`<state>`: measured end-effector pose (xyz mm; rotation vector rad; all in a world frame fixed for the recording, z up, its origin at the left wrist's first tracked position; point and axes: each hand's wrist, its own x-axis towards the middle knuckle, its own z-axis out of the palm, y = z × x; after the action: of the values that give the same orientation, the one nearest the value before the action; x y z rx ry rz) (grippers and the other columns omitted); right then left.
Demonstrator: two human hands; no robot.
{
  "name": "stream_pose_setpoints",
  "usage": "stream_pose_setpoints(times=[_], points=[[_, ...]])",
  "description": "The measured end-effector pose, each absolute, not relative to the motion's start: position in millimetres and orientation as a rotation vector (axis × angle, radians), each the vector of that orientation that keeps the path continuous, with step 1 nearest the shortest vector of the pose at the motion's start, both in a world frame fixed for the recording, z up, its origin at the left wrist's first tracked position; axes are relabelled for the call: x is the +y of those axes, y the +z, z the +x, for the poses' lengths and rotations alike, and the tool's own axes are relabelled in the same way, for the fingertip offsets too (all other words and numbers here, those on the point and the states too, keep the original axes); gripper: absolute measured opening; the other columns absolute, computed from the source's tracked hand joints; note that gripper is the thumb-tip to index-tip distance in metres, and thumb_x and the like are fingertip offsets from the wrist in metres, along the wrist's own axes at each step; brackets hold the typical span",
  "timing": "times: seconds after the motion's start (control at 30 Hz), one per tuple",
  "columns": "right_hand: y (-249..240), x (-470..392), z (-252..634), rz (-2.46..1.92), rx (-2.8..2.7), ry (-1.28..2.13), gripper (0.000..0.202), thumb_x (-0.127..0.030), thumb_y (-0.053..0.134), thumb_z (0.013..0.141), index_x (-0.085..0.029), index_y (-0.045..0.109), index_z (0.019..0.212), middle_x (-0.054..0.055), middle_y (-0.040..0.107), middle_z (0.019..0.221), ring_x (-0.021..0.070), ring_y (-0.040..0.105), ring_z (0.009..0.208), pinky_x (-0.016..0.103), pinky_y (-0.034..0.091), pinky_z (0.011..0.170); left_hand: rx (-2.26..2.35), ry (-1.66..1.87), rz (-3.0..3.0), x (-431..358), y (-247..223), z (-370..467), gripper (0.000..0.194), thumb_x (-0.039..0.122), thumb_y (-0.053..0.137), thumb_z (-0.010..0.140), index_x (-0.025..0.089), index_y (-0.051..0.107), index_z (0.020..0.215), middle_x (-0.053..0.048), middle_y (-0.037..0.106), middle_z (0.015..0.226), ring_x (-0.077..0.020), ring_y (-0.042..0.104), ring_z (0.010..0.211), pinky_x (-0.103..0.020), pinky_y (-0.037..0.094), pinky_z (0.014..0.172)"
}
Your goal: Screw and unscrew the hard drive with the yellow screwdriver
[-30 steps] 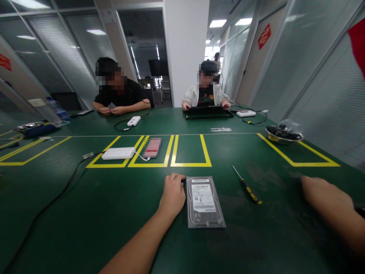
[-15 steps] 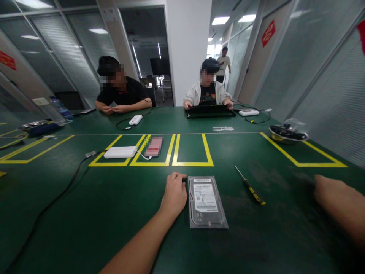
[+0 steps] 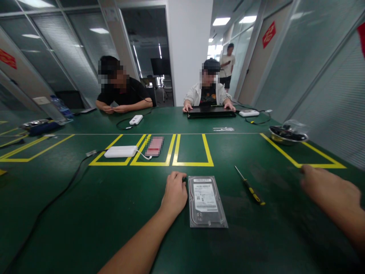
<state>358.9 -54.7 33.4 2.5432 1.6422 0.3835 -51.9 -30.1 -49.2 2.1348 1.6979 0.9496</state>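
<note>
A hard drive lies flat on the green table, its white label facing up. My left hand rests close along its left edge, fingers curled, with nothing visible in them; whether it touches the drive is hard to tell. To the right of the drive is a screwdriver with a black and yellow handle, its tip pointing away and to the left. My right hand hovers over the table farther right, blurred, with its fingers bent under and mostly hidden.
Yellow tape outlines mark the table ahead. A white power bank is cabled to a pixelated phone. A metal bowl of dark items stands at right. Across the table, one co-worker holds a black panel; another sits at left.
My right hand has moved left, nearer the screwdriver. My left hand, the hard drive and the screwdriver stay put. The co-worker's black panel has tilted down, and a standing person in back has shifted.
</note>
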Motion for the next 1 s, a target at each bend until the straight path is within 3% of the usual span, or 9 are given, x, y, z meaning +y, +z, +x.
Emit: stream_pose_setpoints(times=[0.1,0.2,0.3,0.4,0.5,0.6,0.77,1.0], points=[[43.2,-50.3,325.5,2.52,1.798,0.321,0.027,-0.023,0.04,0.095,-0.017,0.06,0.11,0.016,0.065,0.114,0.0278,0.063,0.094,0.034,0.038,0.065,1.695,0.987,2.104,-31.1,-50.1,-51.7,0.031,0.003,0.05,0.084,0.014,0.061,0.111,-0.012,0.057,0.111,-0.0256,0.055,0.107,-0.044,0.046,0.099],[53.6,-53.8,279.8,2.458,2.024,0.234,0.018,-0.027,0.044,0.093,-0.023,0.059,0.103,0.007,0.067,0.101,0.0215,0.062,0.085,0.03,0.038,0.064,1.663,1.074,2.04,-31.5,-49.6,-51.8,0.031,0.004,0.051,0.084,0.014,0.06,0.112,-0.011,0.056,0.112,-0.0241,0.058,0.102,-0.042,0.047,0.095],[60.9,-66.1,228.9,2.407,2.568,-0.108,0.006,-0.021,0.052,0.083,-0.02,0.057,0.087,0.002,0.063,0.078,0.0169,0.058,0.069,0.029,0.038,0.063,1.64,1.182,1.964,-30.5,-46.8,-52.4,0.02,0.009,0.053,0.086,0.016,0.06,0.103,-0.008,0.06,0.101,-0.0226,0.059,0.094,-0.038,0.048,0.087],[58.2,-80.6,183.8,2.235,2.927,-0.636,0.005,-0.022,0.051,0.084,-0.02,0.055,0.082,0.0,0.06,0.072,0.015,0.055,0.065,0.027,0.039,0.059,1.641,1.235,1.931,-30.7,-41.4,-53.0,0.011,0.018,0.049,0.092,0.017,0.059,0.086,-0.004,0.06,0.084,-0.0209,0.058,0.084,-0.035,0.046,0.078],[43.3,-89.9,154.4,2.097,2.951,-1.385,0.007,-0.027,0.053,0.087,-0.02,0.054,0.085,0.001,0.061,0.075,0.0151,0.056,0.067,0.026,0.041,0.057,1.576,1.338,1.909,-36.6,-33.3,-53.2,0.02,0.024,0.046,0.096,0.017,0.057,0.081,-0.002,0.059,0.078,-0.0192,0.057,0.079,-0.032,0.044,0.073],[24.6,-93.5,143.5,1.95,2.946,-1.981,0.016,-0.03,0.059,0.088,-0.02,0.048,0.081,0.003,0.063,0.084,0.0162,0.059,0.077,0.029,0.047,0.066,1.389,1.499,1.971,-48.8,-23.2,-52.7,0.02,0.024,0.046,0.098,0.017,0.06,0.084,-0.003,0.06,0.081,-0.0182,0.057,0.081,-0.031,0.043,0.074],[8.9,-96.7,148.6,1.935,2.833,-2.372,0.029,-0.03,0.067,0.086,-0.02,0.042,0.075,0.004,0.065,0.086,0.0159,0.06,0.079,0.029,0.047,0.069,0.877,1.565,2.361,-68.1,-10.9,-50.4,0.01,0.019,0.059,0.09,0.017,0.066,0.097,-0.005,0.067,0.089,-0.019,0.058,0.084,-0.034,0.044,0.079],[8.7,-97.7,152.3,1.876,2.575,-2.729,0.037,-0.03,0.073,0.082,-0.02,0.038,0.074,0.003,0.068,0.081,0.0137,0.06,0.072,0.026,0.046,0.064,0.65,1.413,2.632,-76.4,-7.3,-45.9,0.025,0.013,0.07,0.084,0.017,0.068,0.108,-0.005,0.073,0.097,-0.0185,0.06,0.086,-0.034,0.049,0.079]])
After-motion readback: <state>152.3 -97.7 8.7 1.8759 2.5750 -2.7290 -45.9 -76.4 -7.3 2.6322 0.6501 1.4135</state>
